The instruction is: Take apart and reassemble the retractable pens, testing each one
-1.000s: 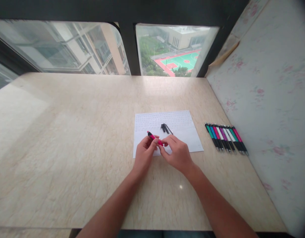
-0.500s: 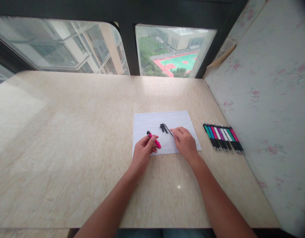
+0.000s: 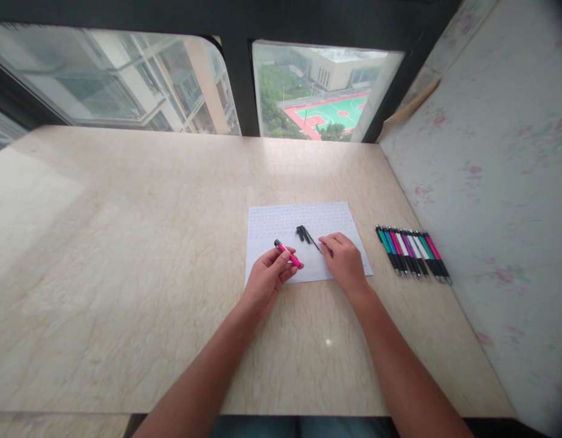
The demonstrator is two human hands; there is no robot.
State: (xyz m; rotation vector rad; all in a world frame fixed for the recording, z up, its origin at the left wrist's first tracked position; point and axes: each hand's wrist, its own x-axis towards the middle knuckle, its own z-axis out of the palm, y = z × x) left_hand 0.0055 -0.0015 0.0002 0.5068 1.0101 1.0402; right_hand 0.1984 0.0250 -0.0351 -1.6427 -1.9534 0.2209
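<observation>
Between the thumb and fingers of my left hand [image 3: 272, 272], a pink pen barrel [image 3: 291, 258] with a black end is held tilted above the paper. My right hand [image 3: 342, 258] rests over the right part of the sheet, fingertips pressed together; what they pinch, if anything, is too small to make out. Just left of those fingertips, a thin black pen refill [image 3: 314, 241] lies slanting on the sheet. Beside it are short black pen parts [image 3: 301, 233], lying close together. Under all of this is a white sheet of paper [image 3: 267, 243] with rows of handwriting on its upper half.
A row of assembled pens [image 3: 412, 252] in several colours lies to the right, by the papered wall [image 3: 500, 201]. The marble-look tabletop [image 3: 139, 261] runs back to a dark-framed window [image 3: 251, 91].
My left hand has shifted slightly right and turned the pink barrel so that more of it shows. My right hand has come slightly away from the refill. The view has tilted slightly.
</observation>
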